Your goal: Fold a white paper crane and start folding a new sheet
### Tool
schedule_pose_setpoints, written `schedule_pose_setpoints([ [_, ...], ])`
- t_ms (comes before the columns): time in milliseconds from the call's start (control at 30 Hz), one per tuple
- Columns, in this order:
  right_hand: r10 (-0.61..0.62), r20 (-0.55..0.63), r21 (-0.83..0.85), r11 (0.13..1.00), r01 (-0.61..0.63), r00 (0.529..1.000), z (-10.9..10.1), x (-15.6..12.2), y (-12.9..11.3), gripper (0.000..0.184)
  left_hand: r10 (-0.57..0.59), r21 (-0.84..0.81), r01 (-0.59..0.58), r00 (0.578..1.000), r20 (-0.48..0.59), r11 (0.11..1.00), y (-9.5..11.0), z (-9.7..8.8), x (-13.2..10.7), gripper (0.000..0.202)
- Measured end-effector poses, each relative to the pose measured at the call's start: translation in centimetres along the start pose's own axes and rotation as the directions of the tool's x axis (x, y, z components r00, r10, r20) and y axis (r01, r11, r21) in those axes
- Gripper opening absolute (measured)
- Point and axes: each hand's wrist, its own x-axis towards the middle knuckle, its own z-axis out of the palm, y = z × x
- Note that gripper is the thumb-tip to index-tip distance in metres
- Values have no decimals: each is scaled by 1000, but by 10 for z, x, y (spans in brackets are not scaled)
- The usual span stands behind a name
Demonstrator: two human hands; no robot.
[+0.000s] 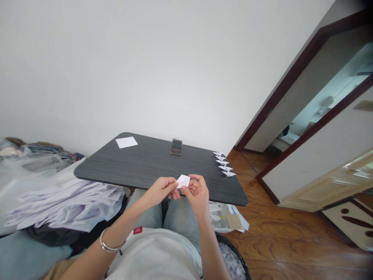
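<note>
A small piece of folded white paper (183,181) is held up between both hands, just above the near edge of the dark table (140,163). My left hand (163,189) pinches its left corner between thumb and fingers. On the other side, my right hand (198,190) grips the paper's right edge, thumb low and index finger at the top. Several folded white paper cranes (223,162) stand in a row along the table's right end. Flat at the far left of the table lies a white paper sheet (126,142).
A phone-like dark object (176,147) on a stand sits at the table's back middle. Folded white cloth (67,204) is piled at the left. Below the table's right side are a white box (217,216) and a black-rimmed bin (233,258). A doorway opens at the right.
</note>
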Motion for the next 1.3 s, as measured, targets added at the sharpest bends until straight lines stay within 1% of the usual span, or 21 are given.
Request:
schedule_pose_setpoints([
  [200, 33, 32, 38, 999, -34, 999, -3, 1, -1, 37, -9, 61, 10, 1000, -18, 998, 3, 0, -1, 30],
  [333, 75, 106, 44, 996, -81, 991, -9, 1, -5, 39, -14, 50, 15, 1000, -11, 999, -1, -3, 0, 30],
  [467, 75, 150, 56, 995, -85, 986, -12, 2, -7, 35, -3, 51, 5, 1000, -24, 999, -4, -5, 2, 31],
  [533, 68, 140, 63, 995, -78, 988, -11, 3, -4, 35, -6, 48, 7, 1000, -26, 999, -4, -5, 2, 31],
  [633, 57, 90, 54, 997, -62, 994, -8, 4, 0, 38, -15, 50, 16, 1000, -9, 999, -3, -4, 2, 31],
  [767, 40, 38, 57, 997, -42, 998, -6, 4, 2, 39, -19, 88, 20, 1000, -5, 996, -3, -2, 2, 30],
  [900, 65, 47, 69, 995, -68, 997, -6, 4, 3, 39, -35, 118, 37, 999, -24, 992, -5, -1, 1, 30],
  [1000, 91, 52, 53, 994, -93, 995, -7, 4, 5, 39, -57, 149, 54, 998, 16, 987, -6, -1, 1, 27],
  [1100, 114, 52, 9, 993, -114, 992, -7, 4, 8, 29, -69, 198, 60, 997, 38, 978, -6, -1, 0, 26],
  [1200, 142, 49, -22, 990, -141, 989, -8, 4, 8, 18, -65, 197, 56, 997, 39, 979, -7, -2, 0, 26],
  [1300, 149, 42, -52, 988, -146, 988, -11, 4, 8, 17, -24, 198, 23, 1000, 1, 980, -7, -3, 1, 28],
])
